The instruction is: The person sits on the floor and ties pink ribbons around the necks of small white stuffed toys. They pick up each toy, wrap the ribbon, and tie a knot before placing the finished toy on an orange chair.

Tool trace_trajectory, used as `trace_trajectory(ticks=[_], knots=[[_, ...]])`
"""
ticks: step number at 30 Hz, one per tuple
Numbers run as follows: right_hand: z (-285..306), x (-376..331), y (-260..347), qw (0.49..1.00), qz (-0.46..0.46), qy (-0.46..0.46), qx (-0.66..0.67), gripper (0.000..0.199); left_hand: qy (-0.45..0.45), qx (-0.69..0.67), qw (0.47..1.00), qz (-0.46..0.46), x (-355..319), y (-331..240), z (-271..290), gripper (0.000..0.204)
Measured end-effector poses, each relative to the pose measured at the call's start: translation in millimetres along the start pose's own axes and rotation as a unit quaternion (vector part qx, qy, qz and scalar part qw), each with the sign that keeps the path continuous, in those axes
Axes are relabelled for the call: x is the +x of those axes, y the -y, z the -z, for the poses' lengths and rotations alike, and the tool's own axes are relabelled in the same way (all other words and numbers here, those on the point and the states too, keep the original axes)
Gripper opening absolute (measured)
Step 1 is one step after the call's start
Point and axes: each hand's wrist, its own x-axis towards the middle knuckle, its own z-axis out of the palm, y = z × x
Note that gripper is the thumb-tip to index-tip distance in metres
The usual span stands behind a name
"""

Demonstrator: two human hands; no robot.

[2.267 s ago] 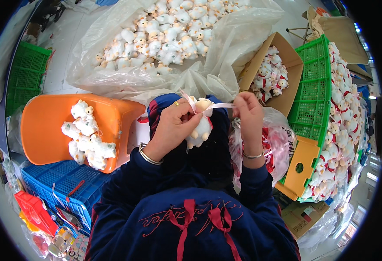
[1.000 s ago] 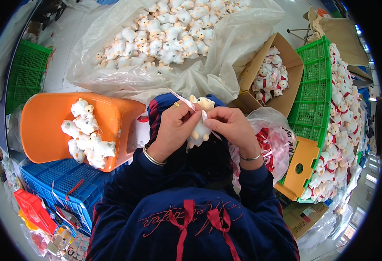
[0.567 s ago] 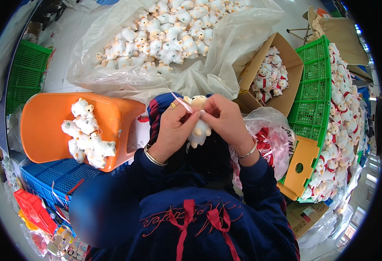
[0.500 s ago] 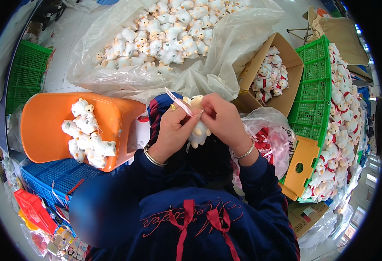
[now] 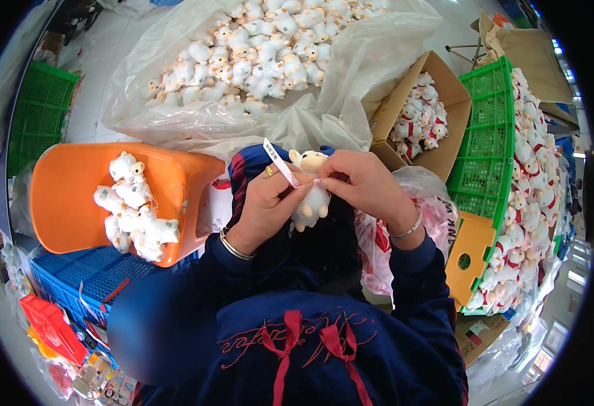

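Note:
A small white plush animal [image 5: 315,205] with a cream face and feet sits upright over my lap, between my hands. Around its neck runs a narrow pale ribbon [image 5: 280,163], whose printed end sticks up past my left fingers. My left hand [image 5: 264,204] is closed in a pinch on this ribbon at the toy's neck. From the other side my right hand [image 5: 370,186] pinches the ribbon at the front of the neck, thumb and forefinger together. The fingertips almost meet, so the crossing of the ribbon is partly hidden.
On my left an orange plastic stool [image 5: 67,203] bears several plush toys [image 5: 134,196], beside a blue crate [image 5: 80,277]. Ahead, a clear plastic sheet [image 5: 351,88] holds a toy heap [image 5: 263,57]. To the right are a cardboard box [image 5: 456,111], a plastic bag [image 5: 429,186] and a green crate [image 5: 479,135].
My right hand has shifted right and my left hand slightly left. More of the toy's face shows, and the ribbon's free end stands more upright. Both hands keep their pinch.

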Motion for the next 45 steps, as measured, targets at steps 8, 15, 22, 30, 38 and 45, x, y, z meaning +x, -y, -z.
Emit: trace_trajectory(ticks=[8,15,22,30,38,45], knots=[[-1,-3,-15,0.988,0.038,-0.029,0.144,0.021,-0.020,0.014,1.000,0.012,-5,1,2,0.012],[-33,-5,-18,0.887,0.018,-0.133,0.443,0.030,-0.012,-0.004,1.000,0.002,-5,-2,3,0.012],[-40,-8,-37,0.873,-0.013,-0.131,0.469,0.033,0.014,0.021,0.999,0.028,-15,-3,15,0.013],[-49,-12,-38,0.914,0.027,-0.138,0.380,0.020,0.065,-0.057,0.996,0.012,-17,5,29,0.013],[-50,-18,-27,0.934,0.042,-0.121,0.333,0.017,0.116,-0.224,0.960,0.119,-6,5,76,0.037],[-51,-19,-26,0.944,0.060,-0.120,0.300,0.017,0.028,-0.035,0.983,0.178,7,-23,68,0.022]])
